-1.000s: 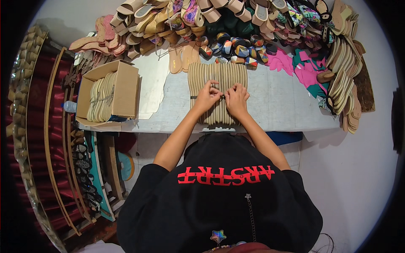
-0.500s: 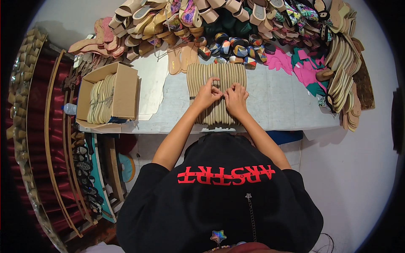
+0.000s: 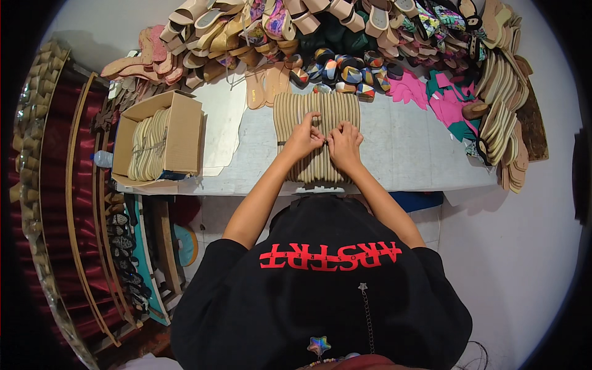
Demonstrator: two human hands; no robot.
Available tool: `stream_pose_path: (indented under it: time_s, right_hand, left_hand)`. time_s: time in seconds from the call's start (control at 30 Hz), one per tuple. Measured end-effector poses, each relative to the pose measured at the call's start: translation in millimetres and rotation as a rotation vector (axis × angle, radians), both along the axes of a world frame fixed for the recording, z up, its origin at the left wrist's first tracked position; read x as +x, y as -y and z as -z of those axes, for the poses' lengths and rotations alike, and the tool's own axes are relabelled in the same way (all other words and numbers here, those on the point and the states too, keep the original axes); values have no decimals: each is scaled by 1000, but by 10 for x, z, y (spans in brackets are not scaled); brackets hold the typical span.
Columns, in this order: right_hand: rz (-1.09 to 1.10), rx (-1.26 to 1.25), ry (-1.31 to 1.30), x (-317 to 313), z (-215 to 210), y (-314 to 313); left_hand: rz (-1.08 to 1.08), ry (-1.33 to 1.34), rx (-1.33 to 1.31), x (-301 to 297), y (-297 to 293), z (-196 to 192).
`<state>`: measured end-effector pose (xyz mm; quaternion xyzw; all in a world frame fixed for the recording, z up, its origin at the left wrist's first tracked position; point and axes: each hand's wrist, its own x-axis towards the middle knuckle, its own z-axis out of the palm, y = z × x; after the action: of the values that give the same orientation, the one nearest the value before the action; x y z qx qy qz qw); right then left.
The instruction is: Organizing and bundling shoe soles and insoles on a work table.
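A bundle of beige shoe soles (image 3: 287,114), packed side by side on edge, rests on the table in front of me. A thin dark tie (image 3: 282,143) runs across it at mid-height and shows at the left side. My left hand (image 3: 303,140) lies over the middle of the bundle, thumb and fingers pinched at the tie and one finger pointing away. Close to it on the right, my right hand (image 3: 346,147) is closed with curled fingers, its tips almost meeting the left ones. A small dark bit of the tie shows between the fingertips; the rest is hidden.
An open cardboard box (image 3: 184,142) with more tied soles stands at the left. Behind the bundle lie tan insoles (image 3: 266,85), patterned sandals (image 3: 345,71) and piled shoes. Pink fabric pieces (image 3: 408,89) and stacked soles (image 3: 498,129) lie at the right. The table's edge (image 3: 246,188) is near me.
The fingertips have shifted only slightly at the middle of the bundle. Both hands stay in place, and the soles have not visibly moved.
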<state>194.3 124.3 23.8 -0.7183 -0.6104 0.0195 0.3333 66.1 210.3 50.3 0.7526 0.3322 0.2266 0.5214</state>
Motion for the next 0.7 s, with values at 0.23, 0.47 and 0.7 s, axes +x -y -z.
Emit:
stream_pose_path:
  time_s: [0.23, 0.47, 0.7]
  right_hand:
    - [-11, -16, 8, 11, -26, -1]
    - [-20, -12, 13, 14, -24, -4]
    - [16, -44, 4, -19, -47, -27]
  left_hand:
    - [12, 3, 68, -6, -32, 38]
    - [13, -19, 80, 22, -25, 13]
    - [-151, -48, 286, 122, 150, -38]
